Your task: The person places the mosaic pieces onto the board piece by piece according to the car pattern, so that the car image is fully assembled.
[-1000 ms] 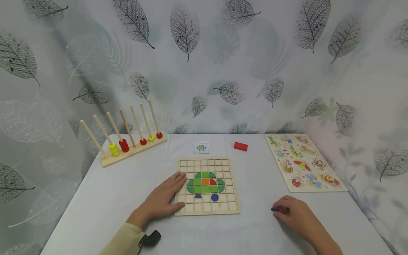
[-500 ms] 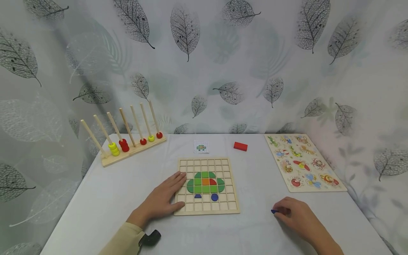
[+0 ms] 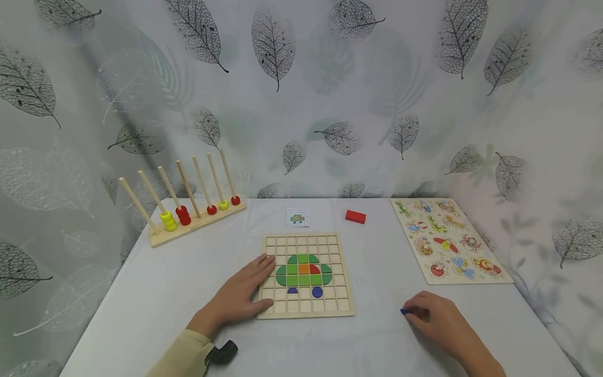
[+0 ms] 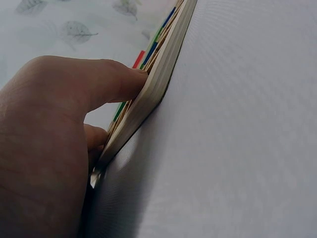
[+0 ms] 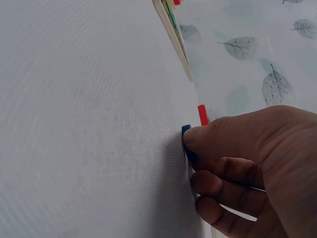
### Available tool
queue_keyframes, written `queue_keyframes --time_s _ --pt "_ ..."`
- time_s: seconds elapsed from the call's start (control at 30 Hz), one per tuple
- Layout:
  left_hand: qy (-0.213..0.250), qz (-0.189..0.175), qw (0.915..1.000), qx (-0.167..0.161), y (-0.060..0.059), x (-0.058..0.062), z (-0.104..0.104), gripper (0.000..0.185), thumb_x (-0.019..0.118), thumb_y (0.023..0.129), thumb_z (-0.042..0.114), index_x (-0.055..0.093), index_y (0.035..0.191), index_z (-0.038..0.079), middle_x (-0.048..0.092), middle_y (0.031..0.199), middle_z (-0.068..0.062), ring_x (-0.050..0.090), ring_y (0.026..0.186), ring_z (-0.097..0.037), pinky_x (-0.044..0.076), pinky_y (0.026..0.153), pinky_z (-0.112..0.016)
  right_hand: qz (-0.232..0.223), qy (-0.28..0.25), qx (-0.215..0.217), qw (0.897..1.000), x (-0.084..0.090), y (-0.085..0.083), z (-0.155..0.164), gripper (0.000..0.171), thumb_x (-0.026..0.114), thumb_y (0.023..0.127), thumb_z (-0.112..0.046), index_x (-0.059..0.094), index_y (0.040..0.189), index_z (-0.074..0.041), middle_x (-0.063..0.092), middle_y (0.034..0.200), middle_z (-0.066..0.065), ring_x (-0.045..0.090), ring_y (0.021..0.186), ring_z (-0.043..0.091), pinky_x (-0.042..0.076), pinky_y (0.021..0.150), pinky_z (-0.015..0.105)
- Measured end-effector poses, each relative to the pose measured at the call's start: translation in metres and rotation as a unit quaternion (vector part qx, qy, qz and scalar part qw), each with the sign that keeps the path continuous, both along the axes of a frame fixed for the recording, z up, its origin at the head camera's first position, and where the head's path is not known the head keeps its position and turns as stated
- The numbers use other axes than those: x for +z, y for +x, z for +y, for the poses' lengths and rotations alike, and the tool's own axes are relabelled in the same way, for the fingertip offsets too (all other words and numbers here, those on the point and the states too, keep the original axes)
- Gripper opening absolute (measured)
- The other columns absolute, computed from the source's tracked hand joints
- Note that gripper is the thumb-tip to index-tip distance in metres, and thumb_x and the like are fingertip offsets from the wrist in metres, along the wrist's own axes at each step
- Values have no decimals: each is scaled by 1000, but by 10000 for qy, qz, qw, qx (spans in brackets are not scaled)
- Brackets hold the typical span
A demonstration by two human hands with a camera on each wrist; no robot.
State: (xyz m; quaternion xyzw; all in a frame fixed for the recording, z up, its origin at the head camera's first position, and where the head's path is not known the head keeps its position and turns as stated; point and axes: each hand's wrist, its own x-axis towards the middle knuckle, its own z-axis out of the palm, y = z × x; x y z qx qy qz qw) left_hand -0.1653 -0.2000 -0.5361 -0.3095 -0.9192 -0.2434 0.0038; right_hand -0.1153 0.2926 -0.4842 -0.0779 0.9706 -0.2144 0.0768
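Right hand [image 3: 435,322] low on the worktop [image 3: 155,293] at about 4 o'clock from the grid board [image 3: 306,238], well apart from it. Fingers [image 5: 218,171] curled and clamped on a small blue piece [image 3: 404,311], thumb on top, piece pressed against the cloth; seen from the right wrist as a blue edge [image 5: 185,134] poking out under the thumb tip.

Left hand [image 3: 240,296] laid flat against the board's 9 o'clock edge, fingers straight and slightly apart, tips over the rim, thumb along the near corner. From the left wrist: thumb [image 4: 106,82] pressed on the board's top edge, board [image 4: 158,84] flat on the cloth.

On the board: a turtle-like figure of green tiles [image 3: 294,269] with an orange tile [image 3: 304,268] in the middle, a red one [image 3: 314,269] just beside it at 3 o'clock, and two blue pieces [image 3: 317,291] below, in the row under the green.

Beyond the board at 12 o'clock, a small pattern card [image 3: 298,217]; near it at 3 o'clock, a red block [image 3: 355,216]. Far at 10 o'clock, a wooden peg rack [image 3: 198,222] with yellow and red beads. At 3 o'clock, an animal puzzle board [image 3: 504,277]. Leaf-print curtain [image 3: 301,94] behind.
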Motion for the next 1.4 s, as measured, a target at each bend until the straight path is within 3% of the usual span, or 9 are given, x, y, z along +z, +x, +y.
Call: queue_keyframes --time_s 0.17,0.57,0.83,1.4 --pt "-22 -3 10000 -3 0 0 1 90 63 100 59 38 170 9 27 178 1 18 165 -23 29 128 -53 225 -56 70 9997 1 1 -2 17 90 88 -11 82 98 -22 68 95 -14 60 82 7 58 77 31" --pt "12 10 10000 -29 0 2 2 89 63 100 59 38 169 8 28 178 1 18 165 -23 29 128 -53 1426 -236 472 9884 19 -4 -11 28 92 86 -7 81 97 -30 68 100 -21 61 85 4 61 77 31" --pt "3 -1 10000 -35 0 3 3 89 63 100 59 39 169 8 29 178 0 19 165 -24 29 127 -54 1665 -280 606 9838 28 -10 -27 28 93 85 -7 81 99 -28 67 99 -21 61 86 6 60 75 29" --pt "-1 2 10000 10 1 2 1 89 64 100 59 39 169 9 30 177 0 20 165 -25 30 127 -54 2236 -710 1359 9626 25 -25 -64 31 96 81 -5 81 99 -26 65 97 -20 62 85 4 61 74 27"
